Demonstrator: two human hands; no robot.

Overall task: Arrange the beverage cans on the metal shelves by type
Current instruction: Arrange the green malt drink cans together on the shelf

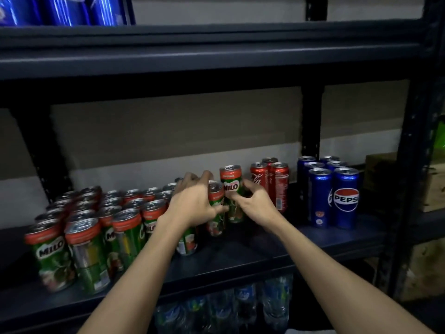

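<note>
1. Two hands worked at the middle shelf [252, 259]: our left hand [196, 203] curled round one Milo can [216, 208], and our right hand [255, 201] pinched a second Milo can [231, 189] that stood just right of the first, the two cans touching.
2. Three Coca-Cola cans [279, 186] stood upright just right of the second Milo can, close behind our right hand.
3. Six Pepsi cans [345, 196] stood in two columns further right of the Coca-Cola cans, apart from them, with a dark upright post behind the gap.
4. Many more Milo cans, the Milo block [96, 227], filled the shelf left of our left hand in packed rows; blur kept us from an exact count, though well over twenty tops showed.
5. Several blue cans [65, 9] sat on the upper shelf [216, 51], above the Milo block; we could not count them, as the frame cut them off.
6. Below the middle shelf, clear plastic bottles [240, 304] with blue labels stood packed together, their number unclear in the dark.
</note>
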